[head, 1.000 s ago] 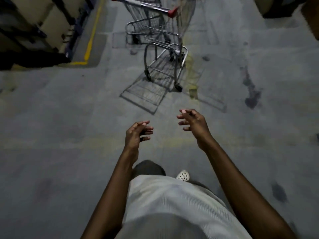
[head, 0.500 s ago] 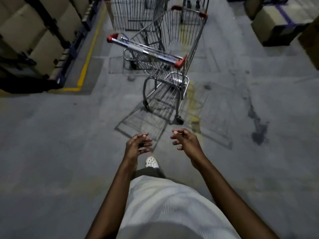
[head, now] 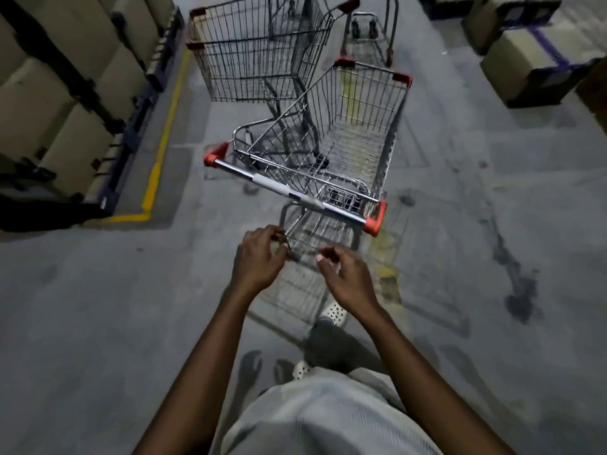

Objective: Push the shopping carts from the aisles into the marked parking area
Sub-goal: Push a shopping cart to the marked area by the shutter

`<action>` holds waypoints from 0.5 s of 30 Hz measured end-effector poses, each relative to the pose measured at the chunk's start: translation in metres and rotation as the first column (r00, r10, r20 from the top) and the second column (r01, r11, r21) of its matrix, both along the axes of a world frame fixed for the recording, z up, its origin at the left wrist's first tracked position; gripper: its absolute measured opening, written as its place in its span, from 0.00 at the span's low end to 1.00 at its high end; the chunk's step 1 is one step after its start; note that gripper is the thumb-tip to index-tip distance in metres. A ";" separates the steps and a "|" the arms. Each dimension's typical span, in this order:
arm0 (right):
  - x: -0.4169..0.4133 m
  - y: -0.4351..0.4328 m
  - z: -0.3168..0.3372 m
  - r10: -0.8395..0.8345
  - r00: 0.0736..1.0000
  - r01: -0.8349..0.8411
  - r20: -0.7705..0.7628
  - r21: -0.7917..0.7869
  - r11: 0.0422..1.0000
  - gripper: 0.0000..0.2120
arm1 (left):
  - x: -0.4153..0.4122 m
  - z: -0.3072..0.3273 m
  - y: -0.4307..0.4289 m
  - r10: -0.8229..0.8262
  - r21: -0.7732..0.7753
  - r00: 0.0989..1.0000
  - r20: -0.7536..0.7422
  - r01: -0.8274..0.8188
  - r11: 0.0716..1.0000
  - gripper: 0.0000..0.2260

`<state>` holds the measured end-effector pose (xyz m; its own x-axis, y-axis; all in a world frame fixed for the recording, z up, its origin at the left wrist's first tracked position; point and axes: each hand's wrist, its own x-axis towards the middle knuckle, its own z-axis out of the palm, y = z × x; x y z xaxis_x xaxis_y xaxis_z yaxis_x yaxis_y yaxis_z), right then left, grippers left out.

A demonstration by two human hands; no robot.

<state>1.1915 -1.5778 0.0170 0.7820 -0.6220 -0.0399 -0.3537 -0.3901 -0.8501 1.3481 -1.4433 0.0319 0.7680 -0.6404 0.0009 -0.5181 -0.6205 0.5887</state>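
The shopping cart's handle (head: 282, 189) lies ahead of both hands, slanting from far-left to near-right, so the right hand (head: 348, 279) seems nearer than the left hand (head: 258, 261); all fingers (head: 325, 257) loosely curled, empty.

I can read no words, numbers or brand anywhere: the pale sleeve on the cart handle (head: 289, 191) looks too blurred, and the cardboard boxes (head: 525, 57) show no legible print.

A grey concrete floor (head: 98, 323) is spreading across the frame under dim light, carrying dark stains (head: 522, 300) at right. A yellow line (head: 164, 139) is running beside blue shelving (head: 131, 133) stacked with cartons at upper left, and wrapped boxes (head: 532, 60) are sitting at upper right.
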 end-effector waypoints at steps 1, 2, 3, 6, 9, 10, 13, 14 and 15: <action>0.017 -0.011 -0.006 0.012 1.000 -0.012 -0.001 -0.121 0.993 0.11 | 0.019 -0.002 -0.012 -0.029 0.046 0.996 0.079 0.025 0.999 0.18; 0.034 -0.022 -0.011 0.019 1.000 -0.021 -0.011 -0.245 0.969 0.12 | 0.037 -0.003 -0.024 -0.048 0.081 0.989 0.139 0.037 0.996 0.21; 0.051 -0.033 -0.014 0.013 1.000 -0.022 -0.027 -0.353 0.935 0.13 | 0.055 -0.001 -0.038 -0.066 0.118 0.980 0.186 0.044 0.992 0.23; 0.098 -0.067 -0.011 0.007 0.990 -0.083 -0.140 -0.549 0.831 0.17 | 0.108 0.006 -0.077 -0.141 0.223 0.948 0.286 0.077 0.972 0.29; 0.133 -0.096 -0.012 0.045 0.915 -0.247 -0.400 -0.469 0.848 0.26 | 0.163 0.002 -0.107 -0.310 0.471 0.912 0.270 0.156 0.868 0.34; 0.140 -0.104 -0.013 0.079 0.873 -0.294 -0.480 -0.393 0.871 0.27 | 0.179 -0.001 -0.115 -0.371 0.562 0.901 0.224 0.192 0.805 0.36; 0.156 -0.120 -0.018 0.225 0.748 -0.392 -0.625 -0.142 0.909 0.24 | 0.208 -0.009 -0.129 -0.522 0.724 0.846 0.105 0.295 0.624 0.38; 0.158 -0.123 -0.018 0.271 0.733 -0.403 -0.624 -0.077 0.912 0.25 | 0.213 -0.010 -0.131 -0.567 0.737 0.819 0.088 0.329 0.590 0.38; 0.160 -0.125 -0.018 0.306 0.724 -0.405 -0.618 -0.022 0.914 0.25 | 0.218 -0.010 -0.133 -0.603 0.741 0.794 0.080 0.357 0.569 0.38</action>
<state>1.3513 -1.7026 -0.0007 0.7960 -0.3397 -0.5010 -0.5726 -0.6911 -0.4411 1.5663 -1.5767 0.0219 0.3801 -0.8281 -0.4120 -0.9228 -0.3695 -0.1086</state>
